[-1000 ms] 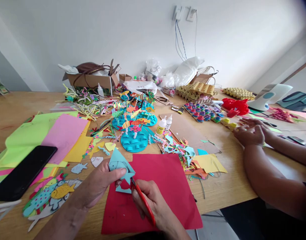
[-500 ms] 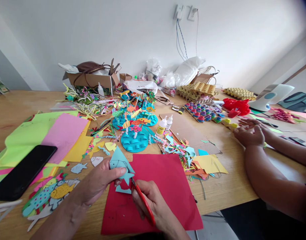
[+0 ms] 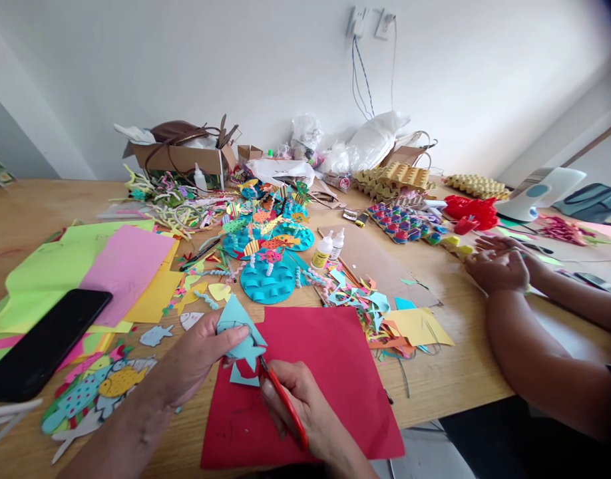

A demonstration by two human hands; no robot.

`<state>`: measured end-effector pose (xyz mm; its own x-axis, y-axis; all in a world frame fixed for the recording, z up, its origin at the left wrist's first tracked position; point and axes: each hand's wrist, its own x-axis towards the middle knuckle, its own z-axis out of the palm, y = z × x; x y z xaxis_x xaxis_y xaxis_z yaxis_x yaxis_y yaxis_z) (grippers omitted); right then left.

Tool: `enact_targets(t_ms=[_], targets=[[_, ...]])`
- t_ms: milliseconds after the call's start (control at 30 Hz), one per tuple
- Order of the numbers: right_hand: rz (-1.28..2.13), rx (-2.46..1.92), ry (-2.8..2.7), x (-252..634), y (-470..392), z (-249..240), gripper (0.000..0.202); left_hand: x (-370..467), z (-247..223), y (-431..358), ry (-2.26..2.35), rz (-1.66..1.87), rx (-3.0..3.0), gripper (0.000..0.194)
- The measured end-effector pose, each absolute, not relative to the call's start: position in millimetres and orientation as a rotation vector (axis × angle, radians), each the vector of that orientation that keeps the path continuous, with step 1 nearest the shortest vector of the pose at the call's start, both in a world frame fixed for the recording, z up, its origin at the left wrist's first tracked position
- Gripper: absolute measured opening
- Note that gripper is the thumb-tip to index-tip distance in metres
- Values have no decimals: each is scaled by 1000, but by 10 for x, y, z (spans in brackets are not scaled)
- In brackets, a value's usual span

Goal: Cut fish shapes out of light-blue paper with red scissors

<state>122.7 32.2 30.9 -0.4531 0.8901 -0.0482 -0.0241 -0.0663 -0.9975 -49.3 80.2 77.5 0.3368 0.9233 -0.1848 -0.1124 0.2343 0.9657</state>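
Observation:
Pinched between thumb and fingers of my left hand is a light-blue piece of paper with a fish drawn on it, its tail part cut to shape. My right hand is closed round red-handled scissors, whose tips meet the paper's lower edge by the tail. Both hands are over a red sheet of paper, where a light-blue scrap shows under the held piece. Left of my left forearm lie several cut-out paper fish, and a small blue fish lies just above them.
Coloured sheets and a black phone lie at left. Ahead stand blue discs bearing paper fish, and glue bottles. Paper scraps spread to the right. Another person's hands work near painted egg-carton pieces.
My left thumb has shifted up and left over the drawn fish, and the paper is slightly turned. The scissors have moved slightly left along with my right hand.

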Motion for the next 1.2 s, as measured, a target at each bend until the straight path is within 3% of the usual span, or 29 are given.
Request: enact_targets(t_ms=[567, 1200], targets=[[1640, -722, -1217, 1054, 305, 207, 50, -229, 670, 622, 1039, 1056, 937, 33], [1590, -814, -1268, 1099, 321, 238, 53, -194, 638, 606, 1063, 1022, 896, 34]])
